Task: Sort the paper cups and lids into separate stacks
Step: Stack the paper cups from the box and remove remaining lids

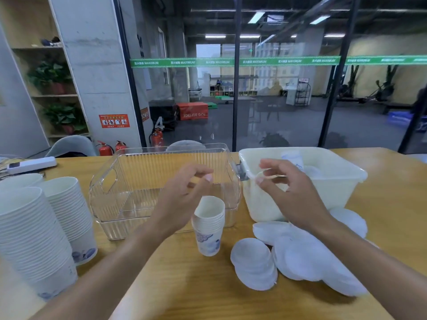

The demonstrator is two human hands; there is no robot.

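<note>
- Clear bin [129, 181] holds nothing visible; white tub [335, 188] holds a cup [293, 158]
- Right hand [293, 192] pinches a lid [271, 175]; left hand [184, 192] loosely curled above short cup stack [209, 227]
- Lids pile [300, 255], tall cup stacks [34, 239] on wooden table [196, 292]; glass wall behind

— What sort of room is this?

— A wooden table [381, 218] stands before a glass partition [277, 100] with dark frames and a green banner strip [231, 62] across it. Beyond the glass lies a gym hall with a dark floor, a red plyo box [193, 111] and strip ceiling lights [256, 17].

— And to the left?

— A grey concrete pillar [97, 72] with an orange safety sign [114, 121], and red fire extinguishers [105, 148] at its foot. Beside it, wooden shelves [46, 72] hold potted plants [62, 116]. A grey chair [70, 145] sits behind the table, and a white power strip [31, 165] lies on it.
</note>
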